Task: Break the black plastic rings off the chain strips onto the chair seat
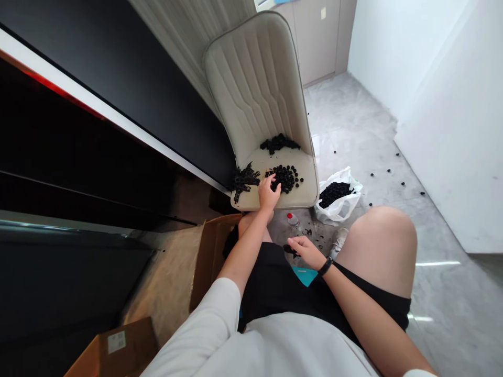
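My left hand [269, 195] is over the chair seat, its thumb and fingers apart at the near left side of a pile of small round black pieces [286, 179]. Left of it lies a tangle of black plastic scraps [245, 180], and a second heap of black scraps [280, 143] rests against the backrest. Lower down, over my lap, my right hand [310, 253] is closed with thumb and fingers together. A dark piece [291, 250] shows at its fingertips; its exact kind is too small to tell.
A white plastic bag [346, 209] full of black pieces stands on the floor right of the beige chair [255, 78]. Near it are a red-capped bottle [292, 219] and scattered black bits. Cardboard boxes [210, 256] sit to the left, beside a dark panel [137, 78].
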`<state>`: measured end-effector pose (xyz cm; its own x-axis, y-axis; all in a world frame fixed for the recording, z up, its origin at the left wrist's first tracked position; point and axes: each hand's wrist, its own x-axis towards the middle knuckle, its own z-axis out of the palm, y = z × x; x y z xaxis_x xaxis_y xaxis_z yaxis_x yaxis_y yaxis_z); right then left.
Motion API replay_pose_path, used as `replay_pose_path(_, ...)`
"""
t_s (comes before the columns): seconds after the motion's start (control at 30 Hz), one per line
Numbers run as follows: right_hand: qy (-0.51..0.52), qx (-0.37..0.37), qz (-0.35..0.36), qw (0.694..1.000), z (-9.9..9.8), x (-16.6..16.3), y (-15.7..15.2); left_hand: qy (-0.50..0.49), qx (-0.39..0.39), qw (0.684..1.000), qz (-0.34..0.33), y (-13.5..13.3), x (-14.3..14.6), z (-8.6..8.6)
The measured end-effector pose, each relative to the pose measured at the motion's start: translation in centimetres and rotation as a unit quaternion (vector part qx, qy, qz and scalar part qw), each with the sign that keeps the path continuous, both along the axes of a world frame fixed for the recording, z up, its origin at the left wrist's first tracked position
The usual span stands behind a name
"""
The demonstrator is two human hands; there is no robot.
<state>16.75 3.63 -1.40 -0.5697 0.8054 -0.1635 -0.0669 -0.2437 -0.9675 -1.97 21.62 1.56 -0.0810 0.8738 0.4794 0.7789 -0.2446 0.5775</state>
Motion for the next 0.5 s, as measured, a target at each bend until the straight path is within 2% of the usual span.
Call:
replay_pose_path(0.13, -0.006, 0.033, 0.01, 0.999, 0.3, 0.3, 0.0, 0.011, 0.042, 0.999, 0.025, -3.7, 0.3, -0.9)
replay_pose_path(0.2, -0.019, 0.047, -0.001, 0.999, 0.4, 0.3, 0.0, -0.003, 0.021, 1.0, 0.009, -6.5, 0.3, -1.7)
replay_pose_path(0.3, -0.046, 0.07, -0.024, 0.996, 0.1, 0.1, 0.1, -0.084, -0.059, 0.994, -0.039, -10.8, 0.2, -3.3)
replay_pose_path(0.37, -0.065, 0.092, -0.038, 0.993, -0.3, 0.0, 0.3, -0.172, -0.15, 0.97, -0.079, -13.5, 0.2, -4.8)
replay_pose_path(0.43, -0.084, 0.113, -0.056, 0.988, -0.8, 0.0, 0.5, -0.25, -0.256, 0.928, -0.107, -15.9, 0.1, -6.4)
replay_pose_path(0.5, -0.104, 0.12, -0.076, 0.984, -1.3, 0.1, 0.8, -0.32, -0.326, 0.884, -0.094, -17.7, -0.1, -7.7)
